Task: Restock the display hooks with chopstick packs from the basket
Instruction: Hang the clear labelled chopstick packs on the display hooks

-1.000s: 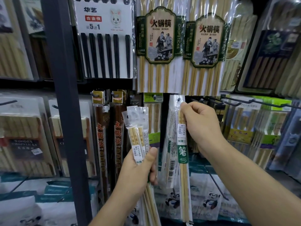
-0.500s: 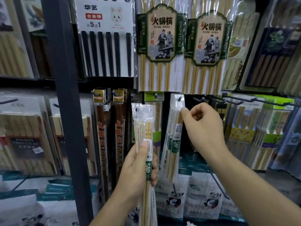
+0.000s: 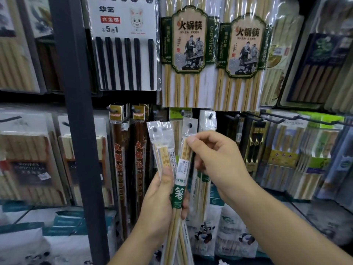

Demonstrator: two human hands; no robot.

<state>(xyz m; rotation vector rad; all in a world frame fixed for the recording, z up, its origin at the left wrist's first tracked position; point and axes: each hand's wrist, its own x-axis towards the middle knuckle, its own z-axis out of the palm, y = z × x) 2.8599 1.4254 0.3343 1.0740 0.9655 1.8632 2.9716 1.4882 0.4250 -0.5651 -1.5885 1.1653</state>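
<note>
My left hand (image 3: 158, 205) grips a bunch of clear-wrapped bamboo chopstick packs (image 3: 165, 150) with green labels, held upright in front of the display. My right hand (image 3: 215, 159) pinches the top of the front pack (image 3: 186, 155) of that bunch between thumb and fingers. Just behind, more packs of the same kind hang on a display hook (image 3: 210, 116). The basket is out of view.
A dark steel upright (image 3: 76, 131) stands left of my hands. Brown chopstick packs (image 3: 119, 165) hang beside it. Large hot-pot chopstick packs (image 3: 188, 54) hang above. Bare black hooks (image 3: 277, 117) stick out at the right. Panda-print bags (image 3: 206, 232) sit below.
My right hand let go of the pack it hung on the hook and moved down-left to the bunch in my left hand, where it now pinches the front pack.
</note>
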